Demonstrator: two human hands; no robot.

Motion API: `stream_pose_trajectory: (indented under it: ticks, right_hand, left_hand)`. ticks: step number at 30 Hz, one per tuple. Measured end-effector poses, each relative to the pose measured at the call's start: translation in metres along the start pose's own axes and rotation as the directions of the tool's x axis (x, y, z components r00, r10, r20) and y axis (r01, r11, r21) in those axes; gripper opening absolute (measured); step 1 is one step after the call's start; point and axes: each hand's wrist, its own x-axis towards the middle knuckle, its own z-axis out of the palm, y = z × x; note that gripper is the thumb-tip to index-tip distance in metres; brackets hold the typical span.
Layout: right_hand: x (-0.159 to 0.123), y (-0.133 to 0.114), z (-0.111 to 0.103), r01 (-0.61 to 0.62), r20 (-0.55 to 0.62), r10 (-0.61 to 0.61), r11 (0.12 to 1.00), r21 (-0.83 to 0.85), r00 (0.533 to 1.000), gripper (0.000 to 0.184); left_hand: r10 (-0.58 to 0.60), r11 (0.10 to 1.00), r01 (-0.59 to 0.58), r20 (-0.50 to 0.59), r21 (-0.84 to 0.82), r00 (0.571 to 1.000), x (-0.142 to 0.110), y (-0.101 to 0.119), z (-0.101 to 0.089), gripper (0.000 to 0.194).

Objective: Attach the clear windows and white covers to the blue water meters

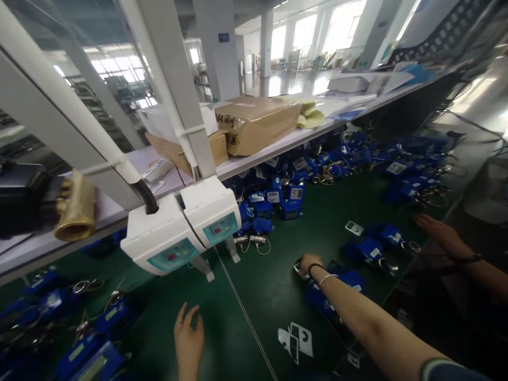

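Observation:
Over the green work surface (278,286), my left hand (189,336) is raised with its fingers apart and nothing in it. My right hand (310,264), with a dark bracelet and a light bangle at the wrist, grips a small white-and-grey face plate (297,268) beside a blue meter (317,297). The forearm partly covers that meter. Nearer the front edge lie some loose white-and-grey plates (304,338), and another loose plate (354,228) lies further right. Two blue meters (367,250) with metal fittings and cables are to the right of my right hand.
A co-worker's hand (436,230) rests at the right edge. White control boxes (178,233) with teal panels hang beneath the shelf. Blue meters crowd the back (291,196) and left (93,338). Cardboard boxes (262,124) and a brass fitting (77,209) are at shelf level.

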Motion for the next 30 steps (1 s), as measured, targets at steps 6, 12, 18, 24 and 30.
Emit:
stream_pose_trajectory:
  ticks: [6, 12, 18, 24, 30]
  right_hand:
    - [-0.047, -0.006, -0.011, 0.253, 0.138, -0.328, 0.885, 0.391, 0.934, 0.017]
    - [-0.155, 0.026, 0.003, 0.284, 0.21, -0.671, 0.547, 0.787, 0.711, 0.024]
    - [-0.183, 0.084, -0.011, -0.147, 0.329, -0.781, 0.298, 0.943, 0.531, 0.062]
    - [-0.207, 0.097, -0.008, -0.452, 0.544, -0.814, 0.414, 0.79, 0.204, 0.059]
    - [-0.221, 0.099, -0.004, -0.399, 0.477, -0.814, 0.336, 0.853, 0.332, 0.055]
  left_hand:
    - [-0.205, 0.87, 0.28, 0.218, -0.406, 0.954, -0.109, 0.104, 0.037, 0.037]
    - [-0.135, 0.716, 0.4, 0.449, -0.572, 0.883, -0.162, 0.222, 0.042, 0.041]
    - [0.107, 0.822, 0.18, 0.456, -0.541, 0.884, -0.202, 0.254, 0.024, 0.02]
    - [0.236, 0.88, -0.17, 0.098, -0.443, 0.967, -0.217, 0.263, 0.015, 0.033]
    - [0.2, 0.89, -0.121, 0.137, -0.44, 0.97, -0.223, 0.267, 0.0, 0.022]
